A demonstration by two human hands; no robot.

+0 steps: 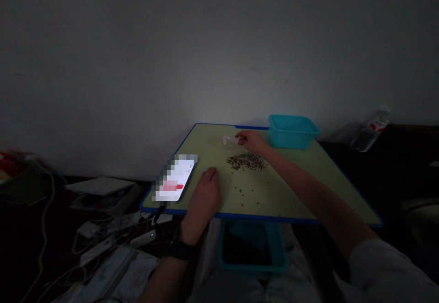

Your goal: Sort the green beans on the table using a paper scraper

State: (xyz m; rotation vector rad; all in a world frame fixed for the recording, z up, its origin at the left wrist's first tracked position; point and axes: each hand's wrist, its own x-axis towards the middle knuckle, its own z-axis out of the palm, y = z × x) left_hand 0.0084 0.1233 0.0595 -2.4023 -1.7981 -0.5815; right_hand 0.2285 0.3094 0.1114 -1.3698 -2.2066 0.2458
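Note:
A heap of small dark and pale seeds or beans (247,162) lies on a pale yellow-green table (302,188) with a blue edge. Beyond the heap, my right hand (251,141) pinches the right end of a small clear plastic bag (230,142); the bag's contents are hard to make out. My left hand (207,189) rests on the table left of the heap, its fingers curled together, and whatever they may hold is hidden. Several loose grains lie scattered nearer the front edge. A lit phone (176,178) is just left of my left hand.
At the back right of the table stands a turquoise plastic basin (291,131). A second turquoise basin (283,264), dark inside, sits on my lap below the front edge. Cables and a power strip (98,250) clutter the left side. A clear plastic package (370,129) is at far right.

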